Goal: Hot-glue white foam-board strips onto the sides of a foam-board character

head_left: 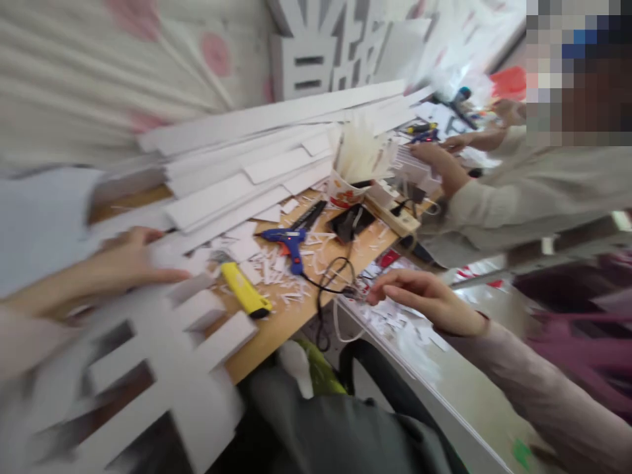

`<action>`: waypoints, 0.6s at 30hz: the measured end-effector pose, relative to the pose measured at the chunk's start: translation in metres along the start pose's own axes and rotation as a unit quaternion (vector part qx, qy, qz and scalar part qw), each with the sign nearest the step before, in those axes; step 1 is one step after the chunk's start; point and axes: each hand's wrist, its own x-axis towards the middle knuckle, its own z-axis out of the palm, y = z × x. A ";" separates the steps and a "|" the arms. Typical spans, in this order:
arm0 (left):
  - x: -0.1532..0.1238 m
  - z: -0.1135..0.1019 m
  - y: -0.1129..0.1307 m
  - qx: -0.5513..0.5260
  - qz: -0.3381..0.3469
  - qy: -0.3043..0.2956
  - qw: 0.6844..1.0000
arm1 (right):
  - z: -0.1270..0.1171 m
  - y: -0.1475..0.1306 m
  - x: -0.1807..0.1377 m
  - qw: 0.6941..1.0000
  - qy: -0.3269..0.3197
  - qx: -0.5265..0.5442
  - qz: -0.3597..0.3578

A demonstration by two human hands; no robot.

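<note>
My left hand (131,258) rests against the top of a large white cut-out character (168,349), thumb and forefinger spread apart; its other fingers are partly hidden. My right hand (427,297) hovers past the table's front edge, fingers loosely extended to the left with nothing visible in them. Between the hands, a yellow utility knife (244,289) lies on the wooden table beside the cut-out. Behind it is a blue hot glue gun (291,245), its black cord (328,288) trailing off the edge near my right fingertips. The picture is blurred by motion.
Long white strips (247,178) are stacked along the back. A paper tub (345,192) holds many glue sticks. A dark phone (351,222), a power strip (395,216) and white scraps (276,280) lie nearby. At right, a co-worker's arm (447,171) reaches over the table.
</note>
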 end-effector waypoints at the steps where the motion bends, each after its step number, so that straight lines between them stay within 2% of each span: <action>1: -0.002 -0.002 -0.004 -0.007 0.007 -0.018 1.000 | 0.016 -0.016 0.005 0.988 -0.034 -0.121 -0.089; 2: -0.004 -0.003 -0.006 -0.010 0.001 -0.022 1.000 | 0.034 -0.029 0.011 0.954 -0.052 -0.218 -0.199; 4: -0.007 -0.002 -0.008 -0.019 -0.027 -0.013 0.999 | 0.075 -0.048 0.031 0.860 -0.079 -0.349 -0.364; 5: -0.010 -0.001 -0.008 -0.026 -0.033 -0.003 0.999 | 0.097 -0.053 0.042 0.806 -0.093 -0.402 -0.423; 6: -0.013 0.001 -0.007 -0.036 -0.034 0.007 0.999 | 0.119 -0.055 0.054 0.764 -0.095 -0.450 -0.454; 7: -0.016 0.002 -0.006 -0.047 -0.033 0.021 0.998 | 0.140 -0.055 0.066 0.735 -0.096 -0.485 -0.464; 10: -0.028 0.009 -0.006 -0.083 -0.021 0.063 0.994 | 0.189 -0.043 0.097 0.698 -0.099 -0.537 -0.464; 12: -0.034 0.014 -0.006 -0.107 -0.009 0.086 0.990 | 0.206 -0.034 0.110 0.681 -0.103 -0.554 -0.468; 16: -0.036 0.018 -0.006 -0.141 -0.001 0.129 0.981 | 0.214 -0.031 0.120 0.653 -0.127 -0.577 -0.474; 18: -0.033 0.016 -0.005 -0.158 0.030 0.125 0.979 | 0.213 -0.036 0.121 0.642 -0.134 -0.589 -0.472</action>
